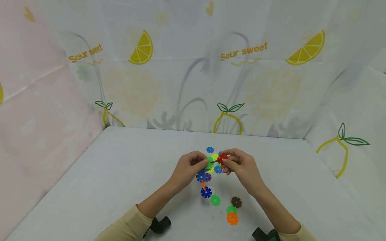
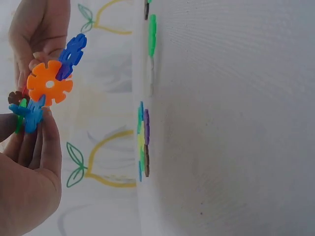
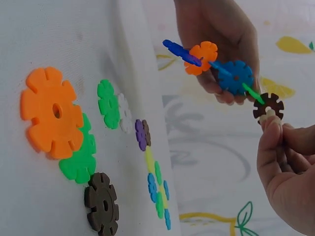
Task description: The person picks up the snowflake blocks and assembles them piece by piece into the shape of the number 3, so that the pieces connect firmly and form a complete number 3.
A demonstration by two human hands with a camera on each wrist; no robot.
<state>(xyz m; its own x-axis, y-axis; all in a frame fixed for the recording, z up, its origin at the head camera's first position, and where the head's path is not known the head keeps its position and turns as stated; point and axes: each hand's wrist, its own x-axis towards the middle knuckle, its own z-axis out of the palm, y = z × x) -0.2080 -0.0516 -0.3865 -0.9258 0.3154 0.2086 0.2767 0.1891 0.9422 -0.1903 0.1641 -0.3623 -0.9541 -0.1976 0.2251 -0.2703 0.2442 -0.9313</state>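
Observation:
Both hands are raised over the table around a chain of slotted plastic snowflake discs. My left hand [image 1: 190, 166] pinches the chain near a green disc [image 1: 209, 162] and a blue disc [image 3: 235, 77]. From there an orange disc [image 2: 49, 88] and a dark blue disc [image 1: 206, 192] hang toward me. At the other end is a brown disc [image 3: 268, 102], edge-on in the head view. My right hand [image 1: 241, 166] pinches a red disc [image 1: 222, 159] right at the brown disc's edge. In the right wrist view, fingers of the right hand [image 3: 290, 164] hide most of the red disc.
Loose discs lie on the white table [image 1: 105, 187]: an orange one [image 1: 232, 218] overlapping a green one [image 1: 231, 209], a brown one [image 1: 236, 202] and another green one [image 1: 215, 200]. Behind the hands lie several more, including a blue disc [image 1: 210, 149]. A printed curtain [image 1: 181, 77] hangs behind.

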